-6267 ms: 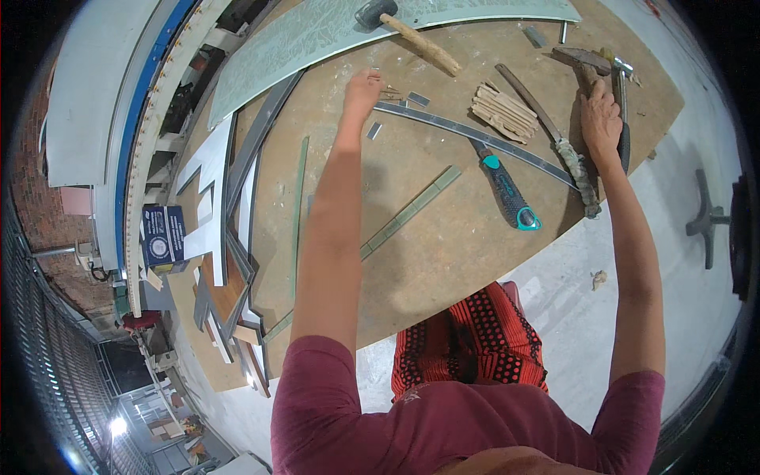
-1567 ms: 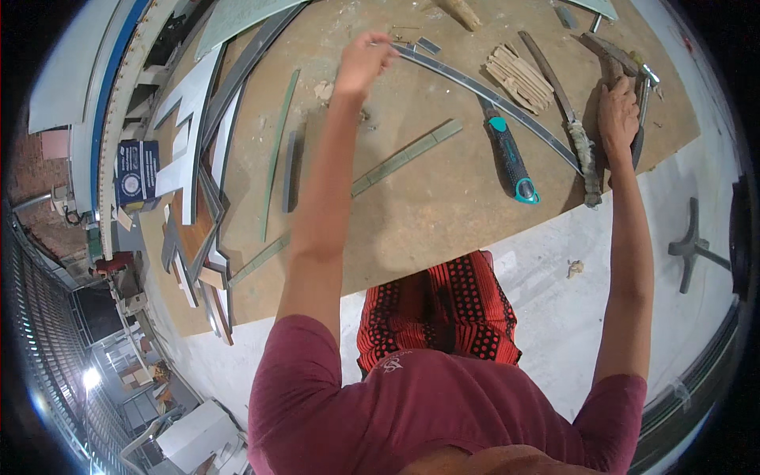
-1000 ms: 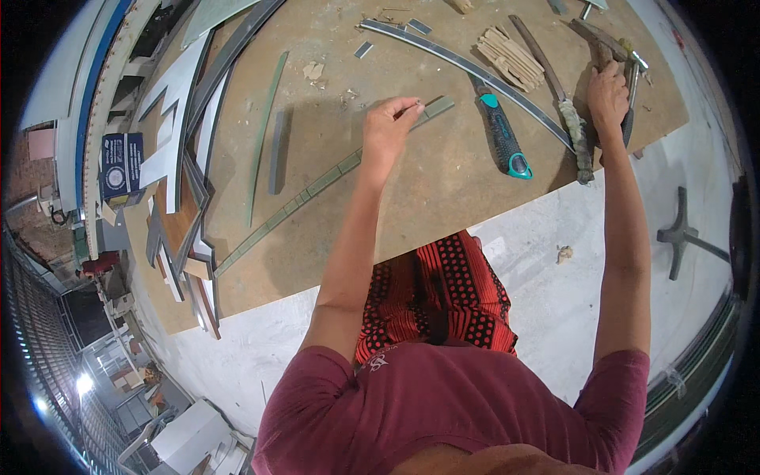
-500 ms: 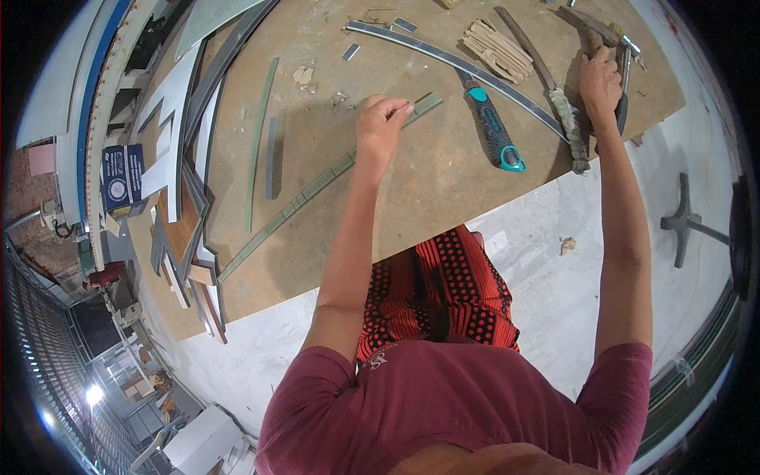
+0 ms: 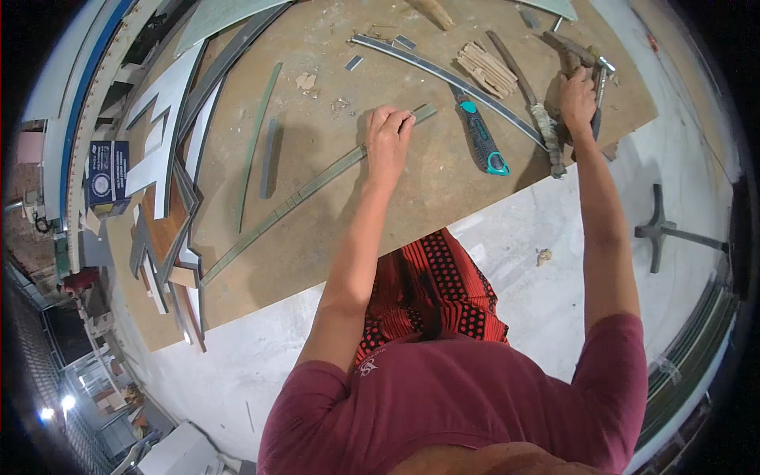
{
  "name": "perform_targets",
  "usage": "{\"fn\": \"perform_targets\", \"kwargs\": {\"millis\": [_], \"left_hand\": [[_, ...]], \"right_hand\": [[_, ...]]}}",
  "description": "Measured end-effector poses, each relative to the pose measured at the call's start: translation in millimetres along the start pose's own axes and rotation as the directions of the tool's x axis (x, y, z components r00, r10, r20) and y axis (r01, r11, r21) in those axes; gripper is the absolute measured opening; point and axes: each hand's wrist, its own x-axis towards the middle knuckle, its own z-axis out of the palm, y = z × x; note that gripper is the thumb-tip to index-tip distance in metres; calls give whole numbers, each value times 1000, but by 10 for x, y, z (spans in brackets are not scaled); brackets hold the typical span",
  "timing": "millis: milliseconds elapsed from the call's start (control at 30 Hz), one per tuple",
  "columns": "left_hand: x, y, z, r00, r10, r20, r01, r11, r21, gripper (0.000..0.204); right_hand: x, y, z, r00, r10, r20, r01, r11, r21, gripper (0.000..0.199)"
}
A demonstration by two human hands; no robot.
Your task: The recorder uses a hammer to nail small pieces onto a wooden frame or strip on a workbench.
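The left hand (image 5: pixel 388 142) is closed on the strip (image 5: pixel 305 190), whose length runs down-left across the table (image 5: pixel 475 190); the right hand (image 5: pixel 578 99) grips a tool handle (image 5: pixel 595 119).

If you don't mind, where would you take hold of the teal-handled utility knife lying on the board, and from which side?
Grip the utility knife by its dark, teal-tipped handle, the thick end nearest the board's edge. Come from above with fingers across its width: it lies flat and alone, its blade end pointing away toward the curved metal strip. The right hand is closer but sits on a tool; the left hand rests on the long green strip.
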Motion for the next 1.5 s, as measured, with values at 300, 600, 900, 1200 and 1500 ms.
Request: {"fn": "perform_targets", "kwargs": {"millis": [300, 600, 900, 1200, 1500], "left_hand": [[-82, -98, 88, 999, 24, -30, -28, 993, -116, 13], [-84, -150, 38, 999, -40, -27, 36, 992, -118, 12], [-126, -154, 69, 995, -96, -7, 95, 989, -112, 14], [-128, -134, 22, 996, -94, 8, 94, 994, -52, 14], [-158, -204, 70, 996, -86, -12, 86, 995, -47, 13]], "right_hand": [[52, 372, -388, 908, -222, 356, 34, 884, 466, 48], [-1603, -926, -1858, 697, -552, 457, -305, 349, 886, 54], [-1864, -1473, -1984, 706, -555, 440, -253, 382, 889, 62], [-1889, -1486, -1943, 734, -543, 409, -233, 365, 902, 59], [-2110, -1492, -1782, 724, -564, 397, -173, 409, 896, 60]]}}
